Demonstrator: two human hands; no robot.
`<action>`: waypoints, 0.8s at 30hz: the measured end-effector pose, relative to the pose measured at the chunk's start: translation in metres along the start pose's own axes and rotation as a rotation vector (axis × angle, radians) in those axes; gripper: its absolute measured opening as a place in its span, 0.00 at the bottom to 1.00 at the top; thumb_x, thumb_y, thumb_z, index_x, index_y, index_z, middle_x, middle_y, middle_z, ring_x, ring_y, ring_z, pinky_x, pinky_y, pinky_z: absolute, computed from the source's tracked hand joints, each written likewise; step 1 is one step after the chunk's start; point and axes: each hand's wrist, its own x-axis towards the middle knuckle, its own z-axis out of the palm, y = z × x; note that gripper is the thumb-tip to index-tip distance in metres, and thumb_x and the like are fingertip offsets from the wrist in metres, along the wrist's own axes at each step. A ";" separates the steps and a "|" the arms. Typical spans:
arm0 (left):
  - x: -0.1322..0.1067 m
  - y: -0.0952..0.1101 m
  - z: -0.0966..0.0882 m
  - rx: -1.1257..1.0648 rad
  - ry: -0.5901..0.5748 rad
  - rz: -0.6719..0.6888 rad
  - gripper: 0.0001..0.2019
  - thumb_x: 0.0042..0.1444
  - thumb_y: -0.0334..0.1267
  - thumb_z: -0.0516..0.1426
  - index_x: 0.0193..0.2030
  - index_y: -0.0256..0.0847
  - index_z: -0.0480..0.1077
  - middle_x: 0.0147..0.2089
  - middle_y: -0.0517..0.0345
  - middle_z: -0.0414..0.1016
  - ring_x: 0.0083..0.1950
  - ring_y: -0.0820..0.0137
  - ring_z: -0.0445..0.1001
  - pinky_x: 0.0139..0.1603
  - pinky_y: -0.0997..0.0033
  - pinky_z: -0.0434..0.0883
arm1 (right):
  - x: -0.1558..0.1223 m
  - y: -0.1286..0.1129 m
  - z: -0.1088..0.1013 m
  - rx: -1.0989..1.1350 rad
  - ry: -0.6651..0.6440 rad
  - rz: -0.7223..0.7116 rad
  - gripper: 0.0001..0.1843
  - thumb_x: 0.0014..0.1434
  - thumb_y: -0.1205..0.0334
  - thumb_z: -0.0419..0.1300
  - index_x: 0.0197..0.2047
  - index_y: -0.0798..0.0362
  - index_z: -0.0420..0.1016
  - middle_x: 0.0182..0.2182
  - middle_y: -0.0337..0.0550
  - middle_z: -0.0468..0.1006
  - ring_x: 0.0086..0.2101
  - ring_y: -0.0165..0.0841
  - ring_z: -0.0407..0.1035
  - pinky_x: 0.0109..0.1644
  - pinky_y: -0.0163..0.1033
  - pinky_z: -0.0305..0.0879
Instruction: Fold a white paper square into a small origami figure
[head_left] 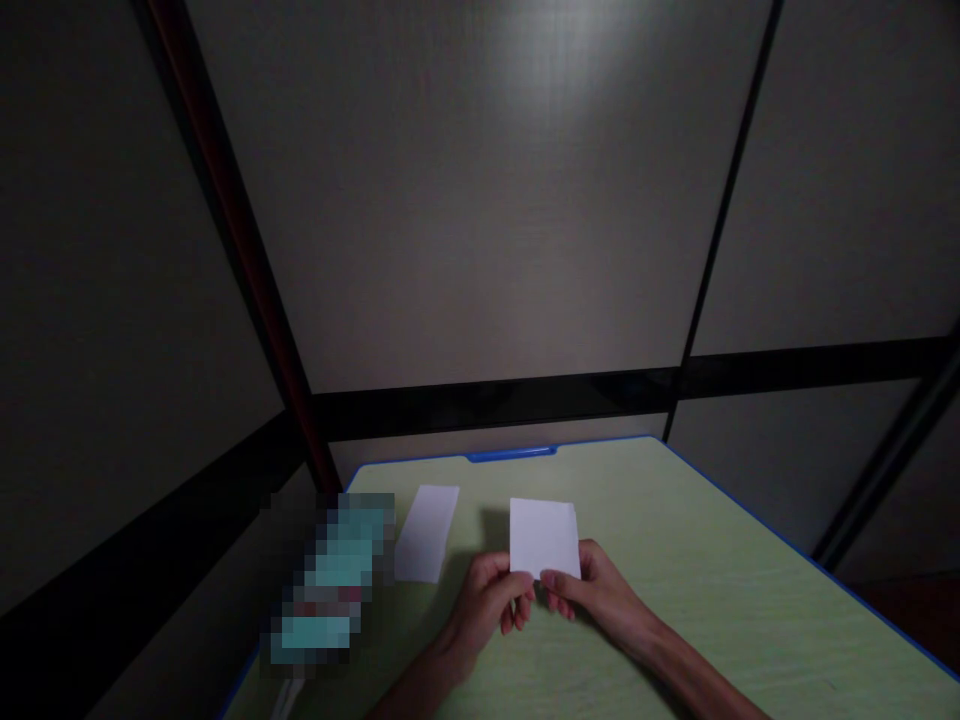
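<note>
Both hands hold a roughly square piece of white paper above the table, gripping its lower edge. My left hand pinches the lower left corner, with the thumb on the near face and the fingers behind. At the lower right corner my right hand pinches in the same way, its thumb close to the left one. The paper's top right edge looks doubled, perhaps by a fold. To the left, a longer white paper strip lies flat on the table, touched by neither hand.
The light green table has a blue rim and a blue recessed handle at its far edge. At the left stands a blurred-out, teal-screened device with a white cable. Behind the table rise dark-banded cabinet panels.
</note>
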 end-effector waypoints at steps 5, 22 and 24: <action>-0.001 -0.007 0.006 0.036 0.012 0.017 0.12 0.41 0.41 0.48 0.13 0.37 0.59 0.09 0.66 0.57 0.10 0.82 0.52 0.10 0.80 0.48 | -0.001 0.002 0.002 0.043 -0.020 -0.001 0.06 0.40 0.65 0.55 0.18 0.60 0.66 0.11 0.34 0.64 0.13 0.21 0.55 0.16 0.27 0.51; 0.004 0.001 -0.012 -0.041 0.356 0.111 0.18 0.34 0.51 0.54 0.11 0.37 0.57 0.07 0.69 0.52 0.10 0.83 0.48 0.12 0.80 0.45 | 0.005 -0.010 -0.041 0.126 0.126 -0.203 0.10 0.42 0.65 0.57 0.31 0.54 0.64 0.26 0.39 0.70 0.21 0.24 0.62 0.21 0.29 0.56; 0.006 -0.003 -0.007 -0.068 0.330 0.082 0.19 0.34 0.52 0.53 0.11 0.37 0.57 0.07 0.69 0.52 0.09 0.83 0.48 0.11 0.81 0.44 | 0.003 -0.009 -0.029 0.120 0.054 -0.256 0.19 0.42 0.67 0.57 0.41 0.50 0.61 0.36 0.43 0.68 0.26 0.26 0.63 0.25 0.31 0.58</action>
